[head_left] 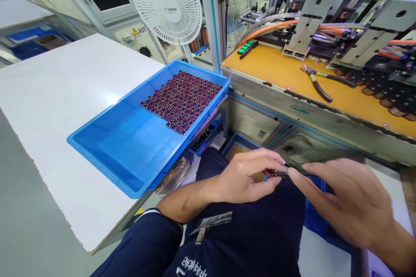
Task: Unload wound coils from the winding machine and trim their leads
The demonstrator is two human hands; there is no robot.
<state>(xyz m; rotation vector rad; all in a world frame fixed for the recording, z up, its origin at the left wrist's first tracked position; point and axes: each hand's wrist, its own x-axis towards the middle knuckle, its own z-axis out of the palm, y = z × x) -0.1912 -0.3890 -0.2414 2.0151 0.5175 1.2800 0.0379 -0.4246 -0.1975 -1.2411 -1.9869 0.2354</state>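
Observation:
Over my lap, my left hand (250,175) pinches a small dark part with coppery glints (275,172) between its thumb and fingers. Its exact kind is too small to tell, and the fingers cover some of it. My right hand (347,199) comes in from the right, slightly blurred. Its thumb tip is at the right end of the part, seemingly touching it, while the index finger stretches out apart from the thumb. To the left, a blue plastic tray (130,151) holds many small dark parts (188,97) in tight rows at its far end.
The tray rests on a white table (42,108). A white fan (167,4) stands behind it. On the machine's orange worktop (260,62) lie pliers (316,82) and a green block (247,47), near metal fixtures (312,17). Blue bins (313,216) sit low beside my legs.

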